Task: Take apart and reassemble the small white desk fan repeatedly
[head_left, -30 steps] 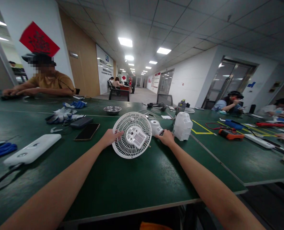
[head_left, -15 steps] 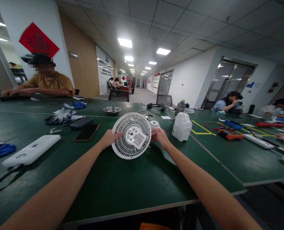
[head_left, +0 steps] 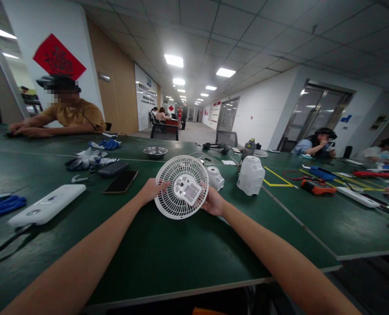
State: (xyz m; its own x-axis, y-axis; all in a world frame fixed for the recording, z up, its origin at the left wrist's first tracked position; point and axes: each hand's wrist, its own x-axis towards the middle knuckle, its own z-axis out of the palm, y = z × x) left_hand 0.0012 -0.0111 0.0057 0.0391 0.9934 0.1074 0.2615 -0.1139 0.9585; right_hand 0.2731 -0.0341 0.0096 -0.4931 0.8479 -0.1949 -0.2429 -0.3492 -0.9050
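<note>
A round white fan grille (head_left: 168, 205) stands tilted up in front of me, its slotted hub plate (head_left: 191, 192) facing my way. My left hand (head_left: 152, 191) is closed on its left rim, thumb over the front bars. At the lower right rim is my right hand (head_left: 215, 203); its fingers go behind the grille and are hidden. Just beyond that hand sits a small white vented housing (head_left: 215, 178). Farther right a taller white plastic housing (head_left: 250, 176) stands upright on the green table (head_left: 181, 258).
Left of the grille lie a phone (head_left: 121, 182), a dark case (head_left: 114, 169), gloves (head_left: 85, 160) and a white power bank (head_left: 50, 204). Behind it stands a metal bowl (head_left: 155, 152). An orange meter (head_left: 318, 187) lies right. People sit across the table at left (head_left: 71, 116) and right (head_left: 307, 145).
My right hand has moved down and in behind the grille's right edge, so its fingers no longer show. The small vented housing is now in fuller view. My left hand keeps its hold.
</note>
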